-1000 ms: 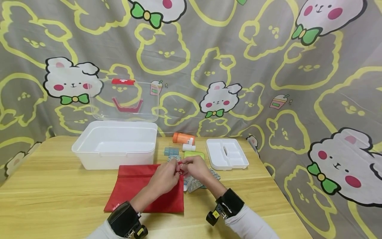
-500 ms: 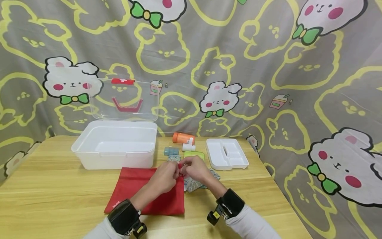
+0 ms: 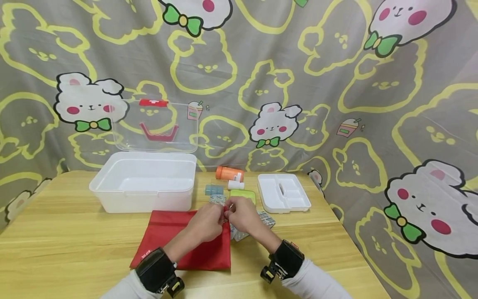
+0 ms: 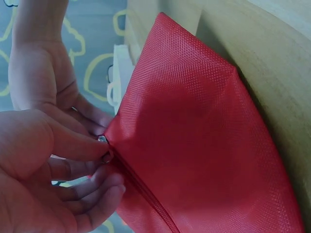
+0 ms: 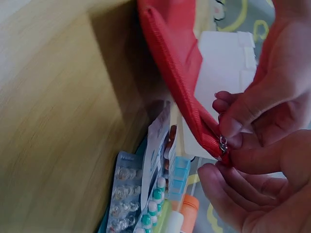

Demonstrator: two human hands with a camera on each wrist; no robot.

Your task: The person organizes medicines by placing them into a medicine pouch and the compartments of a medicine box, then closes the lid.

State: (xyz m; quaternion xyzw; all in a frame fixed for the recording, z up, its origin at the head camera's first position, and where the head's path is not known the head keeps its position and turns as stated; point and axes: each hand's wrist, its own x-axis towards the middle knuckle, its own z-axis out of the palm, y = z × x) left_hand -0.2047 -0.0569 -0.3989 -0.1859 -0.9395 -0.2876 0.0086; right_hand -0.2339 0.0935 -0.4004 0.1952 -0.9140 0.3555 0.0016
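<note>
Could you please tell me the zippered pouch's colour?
The pouch is red, shown best in the left wrist view.

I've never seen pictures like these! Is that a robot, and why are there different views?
No robot: a person's left hand and right hand, with a camera on each wrist. A head camera takes the wide picture, looking forward and down. The two close-ups come from the wrist cameras. On the table are a red pouch, a white box with its clear lid up, a tray, pill packs, an orange bottle and a white bottle. The left hand pinches the zip; the right hand grips the pouch's corner.
</note>
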